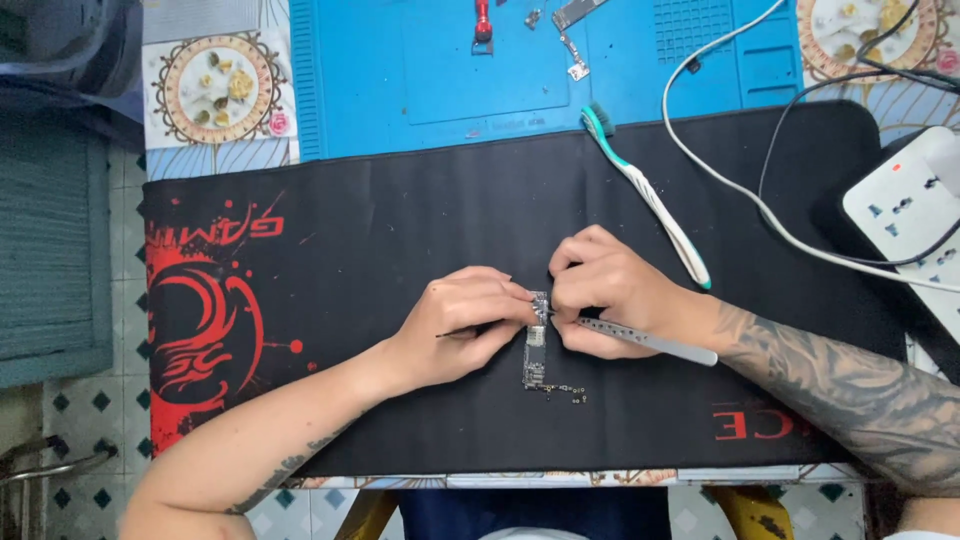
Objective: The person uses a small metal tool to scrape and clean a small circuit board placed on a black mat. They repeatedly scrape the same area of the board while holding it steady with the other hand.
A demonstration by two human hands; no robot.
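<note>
Black cloth desk mat with red graphics: spans most of the tabletop; near edge runs along the bottom of the view, far edge meets a blue silicone work mat. Bare mat lies open to the left of the hands and along the near edge.

Small narrow grey circuit board: lies flat on the black mat at centre, long axis running from far to near; far end sits between the two hands' fingertips, near end carries a thin side strip pointing right.

Left hand: fingers curled, pinching the far end of the board, with a thin dark probe held under the fingers, tail pointing left.

Right hand: fingers closed round silver metal tweezers, tips touching the board's far end, handle trailing right.

White-and-teal toothbrush: lies diagonally just beyond the right hand, bristles toward the blue mat.

White cable and black cable: loop across the right of the black mat to a white power strip at the right edge, crowding that side.

Red-handled tool and small metal parts: on the blue mat, well apart from the hands.
</note>
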